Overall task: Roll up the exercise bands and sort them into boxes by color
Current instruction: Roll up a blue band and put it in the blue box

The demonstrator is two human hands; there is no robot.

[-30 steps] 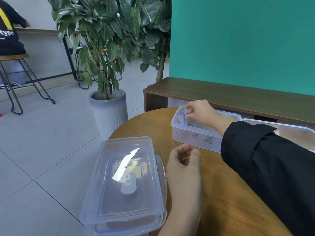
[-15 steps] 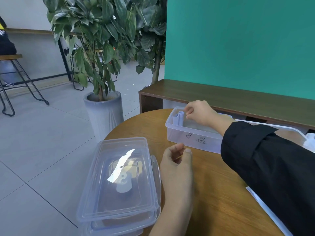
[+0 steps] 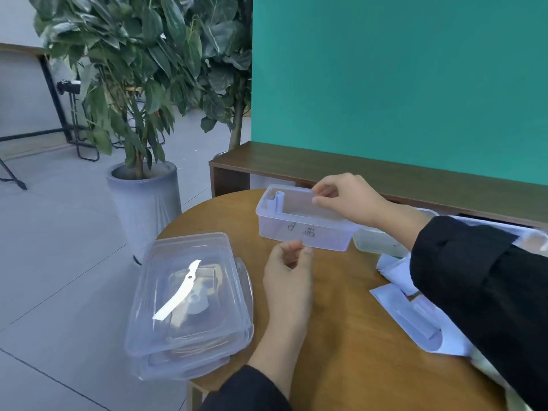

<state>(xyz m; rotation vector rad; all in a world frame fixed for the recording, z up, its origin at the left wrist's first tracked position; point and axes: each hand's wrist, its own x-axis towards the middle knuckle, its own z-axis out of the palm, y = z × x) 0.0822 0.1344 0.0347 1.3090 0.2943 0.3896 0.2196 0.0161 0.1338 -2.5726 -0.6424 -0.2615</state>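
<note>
A clear labelled box [image 3: 299, 232] stands at the far side of the round wooden table [image 3: 341, 336]. A rolled pale blue band [image 3: 276, 200] stands upright in its left end. My right hand [image 3: 347, 198] hovers over the box's middle, fingers loosely bent and empty, apart from the roll. My left hand [image 3: 289, 277] rests on the table in front of the box, fingers loosely curled, holding nothing. Unrolled pale bands [image 3: 415, 310] lie flat on the table at the right, partly under my right sleeve.
Stacked clear lids [image 3: 189, 301] overhang the table's left edge. A second clear box [image 3: 376, 241] sits right of the labelled one. Behind the table runs a dark wooden bench [image 3: 296, 164] against a teal wall. A potted plant [image 3: 142, 191] stands on the floor at the left.
My right hand let go of the rolled blue band at the box's left end and drew back to the right over the box. The camera view shifted right, showing the bands.
</note>
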